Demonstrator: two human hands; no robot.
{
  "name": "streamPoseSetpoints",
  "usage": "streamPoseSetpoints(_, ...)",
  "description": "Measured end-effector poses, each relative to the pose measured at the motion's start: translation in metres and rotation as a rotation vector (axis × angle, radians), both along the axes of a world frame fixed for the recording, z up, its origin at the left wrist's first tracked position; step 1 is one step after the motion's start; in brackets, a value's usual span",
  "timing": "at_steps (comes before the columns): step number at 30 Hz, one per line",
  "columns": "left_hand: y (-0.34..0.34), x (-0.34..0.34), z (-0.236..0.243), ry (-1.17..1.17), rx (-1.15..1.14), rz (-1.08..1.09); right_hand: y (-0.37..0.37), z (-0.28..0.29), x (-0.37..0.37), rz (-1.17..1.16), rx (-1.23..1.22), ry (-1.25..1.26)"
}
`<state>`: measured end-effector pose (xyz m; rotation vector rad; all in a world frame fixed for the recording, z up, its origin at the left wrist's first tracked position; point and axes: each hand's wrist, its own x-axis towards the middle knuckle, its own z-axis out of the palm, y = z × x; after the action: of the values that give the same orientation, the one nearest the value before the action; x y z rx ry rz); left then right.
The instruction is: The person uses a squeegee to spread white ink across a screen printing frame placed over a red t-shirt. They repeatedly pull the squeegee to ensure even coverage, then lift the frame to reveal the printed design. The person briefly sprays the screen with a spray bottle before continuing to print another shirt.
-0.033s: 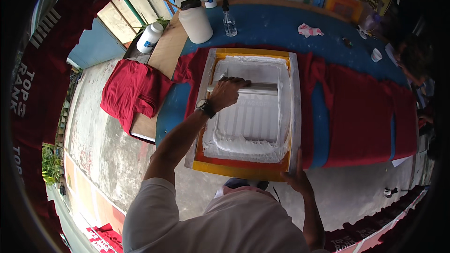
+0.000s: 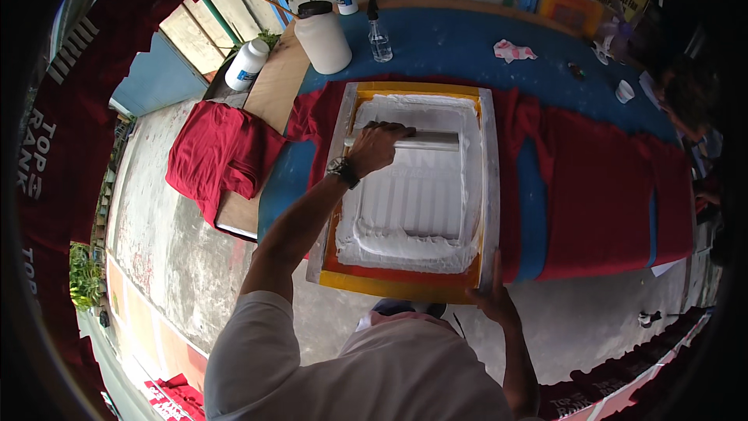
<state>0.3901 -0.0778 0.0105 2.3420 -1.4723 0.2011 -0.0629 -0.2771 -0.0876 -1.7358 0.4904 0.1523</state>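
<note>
My left hand (image 2: 376, 146), with a watch on its wrist, is closed around a squeegee (image 2: 433, 140). The squeegee lies crosswise on the far part of a screen-printing frame (image 2: 389, 285) with yellow and grey rails. Thick white ink (image 2: 397, 251) rings the mesh, heaped most at the near side. Pale stripes and lettering show through the mesh. My right hand (image 2: 495, 300) grips the frame's near right corner, thumb up along the side rail. Under the frame lies a dark red shirt (image 2: 531, 121); its printed part is hidden.
A blue table (image 2: 444, 35) carries a white jar with a black lid (image 2: 323, 43), a spray bottle (image 2: 379, 37) and a crumpled cloth (image 2: 513, 51). Folded red fabric (image 2: 214, 152) sits left; more red shirts (image 2: 608, 195) lie right. Another person (image 2: 693, 93) is at the far right.
My left hand and the squeegee have shifted slightly away from me, toward the frame's far side. My right hand stays at the corner.
</note>
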Motion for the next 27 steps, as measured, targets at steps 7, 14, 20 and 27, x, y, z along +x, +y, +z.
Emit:
streamPoseSetpoints(7, -0.040, 0.107, -0.032, 0.090, 0.191, 0.097, 0.007, 0.028, 0.006, -0.023, 0.037, 0.122)
streamPoseSetpoints(14, -0.015, 0.053, -0.033, 0.132, 0.186, 0.082, 0.003, 0.024, 0.002, 0.009, -0.047, 0.237)
streamPoseSetpoints(20, 0.036, -0.090, -0.034, 0.097, 0.022, 0.035, 0.004, 0.024, 0.002, 0.007, -0.018, 0.165)
streamPoseSetpoints(27, 0.084, -0.233, -0.009, 0.267, 0.149, 0.056, 0.004, 0.016, 0.002, -0.001, 0.042, 0.032)
